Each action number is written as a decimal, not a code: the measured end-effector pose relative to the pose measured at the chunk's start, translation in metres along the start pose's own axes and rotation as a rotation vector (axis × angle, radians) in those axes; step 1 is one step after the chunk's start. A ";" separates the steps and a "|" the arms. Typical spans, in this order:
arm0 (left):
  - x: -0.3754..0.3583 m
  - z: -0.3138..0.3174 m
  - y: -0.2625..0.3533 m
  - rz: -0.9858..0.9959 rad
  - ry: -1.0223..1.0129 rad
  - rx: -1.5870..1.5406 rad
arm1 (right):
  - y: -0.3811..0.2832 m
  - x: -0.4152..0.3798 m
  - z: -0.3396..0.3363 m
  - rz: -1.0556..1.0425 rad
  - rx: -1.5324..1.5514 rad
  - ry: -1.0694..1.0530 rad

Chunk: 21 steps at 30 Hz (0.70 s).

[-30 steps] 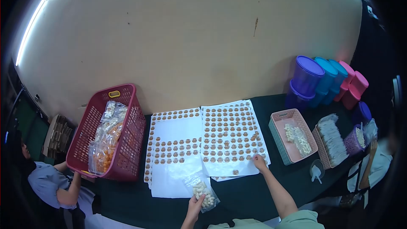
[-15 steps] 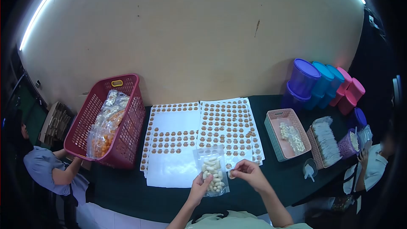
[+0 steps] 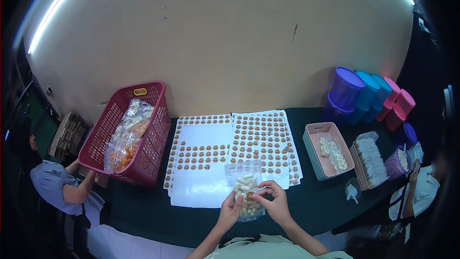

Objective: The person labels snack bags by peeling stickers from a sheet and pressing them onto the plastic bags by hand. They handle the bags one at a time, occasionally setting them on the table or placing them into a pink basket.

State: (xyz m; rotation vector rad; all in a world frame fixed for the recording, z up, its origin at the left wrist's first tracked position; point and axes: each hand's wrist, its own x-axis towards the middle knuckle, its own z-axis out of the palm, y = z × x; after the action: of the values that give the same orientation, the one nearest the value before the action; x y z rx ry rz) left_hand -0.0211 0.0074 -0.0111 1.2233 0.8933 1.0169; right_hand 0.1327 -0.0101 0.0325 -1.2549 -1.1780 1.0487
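open: bare dark green tablecloth [image 3: 143, 211] left of hands | blocked left: tilted red plastic basket [image 3: 127, 137] | blocked ahead: white sticker sheets [image 3: 235, 149] | blocked right: pink slotted tray [image 3: 311, 156]

I work at a small snack-packing station, not a home kitchen. The bench [image 3: 143, 220] carries a dark green cover and stands against a bare plastered wall [image 3: 215, 43] under strip lighting. Sheets of round printed labels [image 3: 261, 141] lie flat across the bench in front of me, several partly used. A red basket [image 3: 139, 134] at my left holds filled clear bags. At my right stand a pink tray [image 3: 316, 156] with loose pieces, a stack of empty pouches [image 3: 373, 156], and lidded tubs [image 3: 369, 93] in purple, blue and pink. A second person [image 3: 57, 187] works at the left end.
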 end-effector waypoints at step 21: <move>-0.001 0.001 0.002 -0.011 0.012 -0.089 | 0.004 0.003 0.001 0.062 0.174 -0.041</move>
State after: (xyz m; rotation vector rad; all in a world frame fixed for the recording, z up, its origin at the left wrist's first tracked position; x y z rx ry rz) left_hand -0.0205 0.0060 -0.0094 1.1375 0.8543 1.0455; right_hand 0.1323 -0.0066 0.0291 -1.1443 -1.0606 1.2016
